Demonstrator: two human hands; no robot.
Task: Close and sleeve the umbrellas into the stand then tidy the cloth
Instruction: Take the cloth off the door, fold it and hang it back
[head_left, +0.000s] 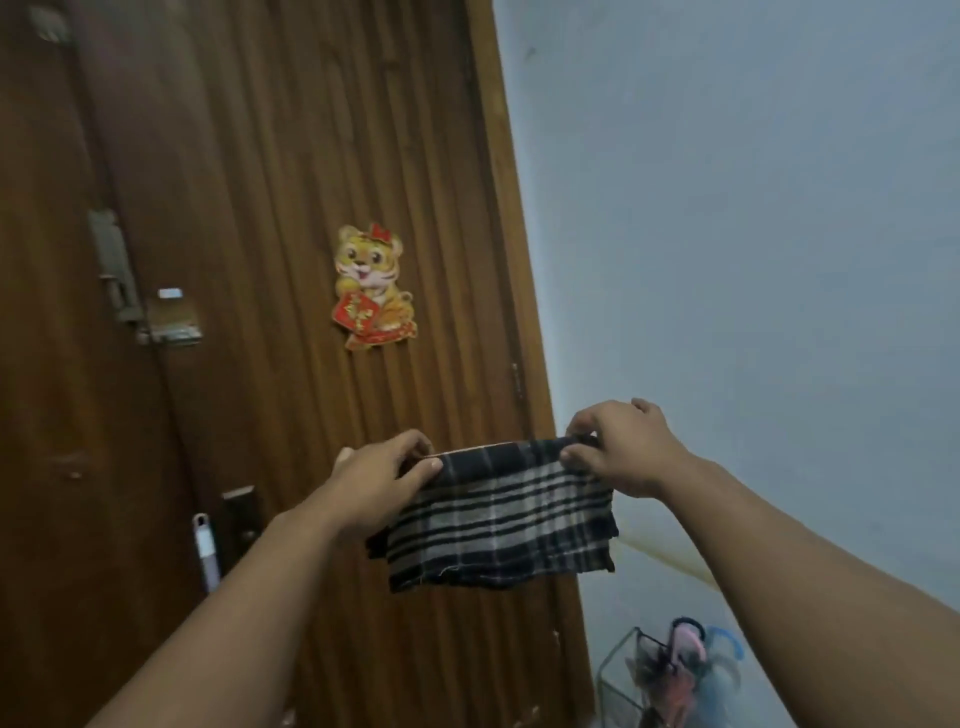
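Note:
A dark plaid cloth (501, 514) with grey and white stripes hangs folded in the air in front of me. My left hand (382, 478) pinches its upper left corner. My right hand (621, 447) pinches its upper right corner, and the top edge is stretched between the two. Low at the right, a wire umbrella stand (618, 680) holds closed umbrellas, one with a pink handle (688, 642) and one with a blue handle (727, 644).
A brown wooden door (260, 208) fills the left side, with a tiger sticker (371, 286), a bolt latch (150, 306) and a white lever handle (205, 551). A pale blue wall (753, 234) stands on the right.

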